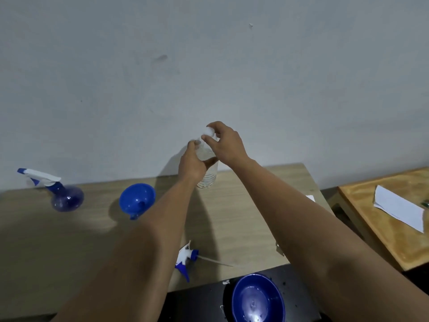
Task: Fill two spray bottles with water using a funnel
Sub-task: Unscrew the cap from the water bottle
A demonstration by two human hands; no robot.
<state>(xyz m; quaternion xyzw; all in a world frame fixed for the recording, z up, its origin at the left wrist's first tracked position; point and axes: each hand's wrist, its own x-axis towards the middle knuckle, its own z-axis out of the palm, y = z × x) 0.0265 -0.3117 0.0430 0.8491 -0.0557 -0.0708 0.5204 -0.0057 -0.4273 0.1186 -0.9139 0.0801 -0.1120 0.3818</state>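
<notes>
A clear plastic water bottle (208,176) stands upright at the far edge of the wooden table (69,240), by the wall. My left hand (193,162) wraps around its body. My right hand (224,141) pinches its white cap (209,130) from above. A blue funnel (137,199) sits left of the bottle; what it rests on is hidden. A blue spray bottle (66,197) with its trigger head on stands at the far left. A loose spray head (185,260) with its dip tube lies on the table near me.
A blue bowl (257,298) rests on a black surface (199,303) at the near edge. A second wooden table (380,233) at the right carries white paper (398,206). A grey wall rises directly behind the table.
</notes>
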